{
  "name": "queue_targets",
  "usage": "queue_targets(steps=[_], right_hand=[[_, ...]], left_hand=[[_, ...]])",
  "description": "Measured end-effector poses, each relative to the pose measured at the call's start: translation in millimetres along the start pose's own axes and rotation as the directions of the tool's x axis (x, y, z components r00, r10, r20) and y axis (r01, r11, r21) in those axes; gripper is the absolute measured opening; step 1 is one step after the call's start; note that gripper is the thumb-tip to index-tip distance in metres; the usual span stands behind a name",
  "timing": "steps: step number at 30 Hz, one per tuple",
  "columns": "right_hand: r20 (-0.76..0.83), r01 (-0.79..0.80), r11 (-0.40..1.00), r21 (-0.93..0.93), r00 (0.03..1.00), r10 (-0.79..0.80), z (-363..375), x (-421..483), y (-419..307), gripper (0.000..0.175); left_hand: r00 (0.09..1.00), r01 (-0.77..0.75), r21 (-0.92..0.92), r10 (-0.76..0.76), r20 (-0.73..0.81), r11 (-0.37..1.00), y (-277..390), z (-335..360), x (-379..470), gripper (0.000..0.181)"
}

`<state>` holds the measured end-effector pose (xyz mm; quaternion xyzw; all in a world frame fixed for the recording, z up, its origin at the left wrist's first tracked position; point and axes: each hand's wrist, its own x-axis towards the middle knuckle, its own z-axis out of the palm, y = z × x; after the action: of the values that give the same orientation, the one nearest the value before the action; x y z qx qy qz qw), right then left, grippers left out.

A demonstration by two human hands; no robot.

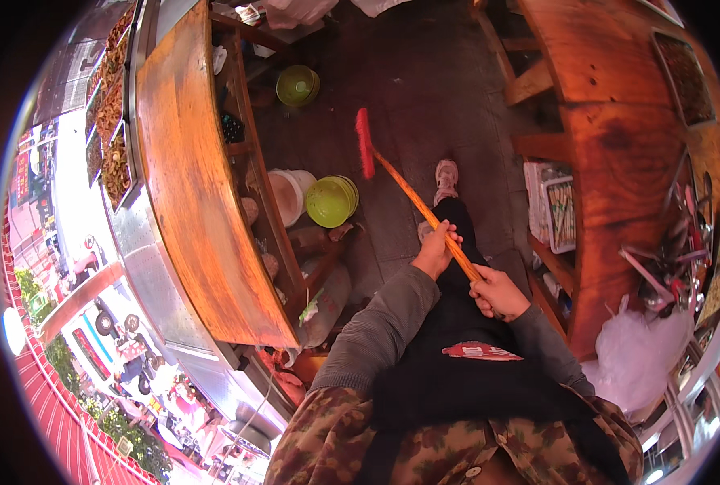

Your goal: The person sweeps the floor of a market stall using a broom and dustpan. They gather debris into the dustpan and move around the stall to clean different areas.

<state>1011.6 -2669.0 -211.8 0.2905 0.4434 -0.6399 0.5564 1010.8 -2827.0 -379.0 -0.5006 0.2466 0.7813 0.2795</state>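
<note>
A broom with a wooden handle (405, 187) slants across the middle of the head view. Its red bristle head (365, 143) is at the far end, over the dark tiled floor (390, 85). Partway along the handle, my left hand (437, 250) is closed around the wood. My right hand (498, 293) grips it nearer my body, close to the handle's end. Whether the bristles touch the floor, I cannot tell. One shoe (446, 176) shows on the floor beyond my hands, right of the handle.
Left of me runs a wooden counter (184, 182), with green bowls (332, 201) and a white bucket (287, 194) beside its lower frame. Another wooden counter (620, 170) stands at right, a tray of wrapped sticks (561, 212) beneath it. A plastic bag (636, 357) sits near my right elbow.
</note>
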Motion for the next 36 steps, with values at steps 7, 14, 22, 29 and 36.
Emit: queue_targets(steps=[7,14,22,29,36], right_hand=[[0.131,0.304,0.685,-0.662,0.947,-0.293,-15.7,119.1,-98.7,0.048],[0.312,0.13,0.87,-0.475,0.95,0.028,61.1,266.0,-205.8,0.042],[0.365,-0.303,0.876,0.376,0.917,0.16,159.8,451.9,-207.1,0.008],[0.112,-0.233,0.844,0.483,0.972,0.204,58.1,257.8,-131.6,0.052],[-0.009,-0.231,0.893,0.387,0.967,0.254,56.0,128.3,-139.4,0.053]], left_hand=[[1.0,-0.01,-0.326,0.005,-0.016,0.945,108.6,9.3,69.1,0.036],[0.949,-0.258,-0.304,0.181,-0.259,0.917,273.1,-54.2,119.9,0.045],[0.806,-0.338,0.058,0.321,-0.498,0.939,417.5,-157.2,194.9,0.027],[0.932,-0.018,0.349,0.143,-0.333,0.937,215.3,-65.8,152.0,0.022],[0.984,0.045,0.306,0.011,-0.178,0.951,169.3,-2.8,51.3,0.026]])
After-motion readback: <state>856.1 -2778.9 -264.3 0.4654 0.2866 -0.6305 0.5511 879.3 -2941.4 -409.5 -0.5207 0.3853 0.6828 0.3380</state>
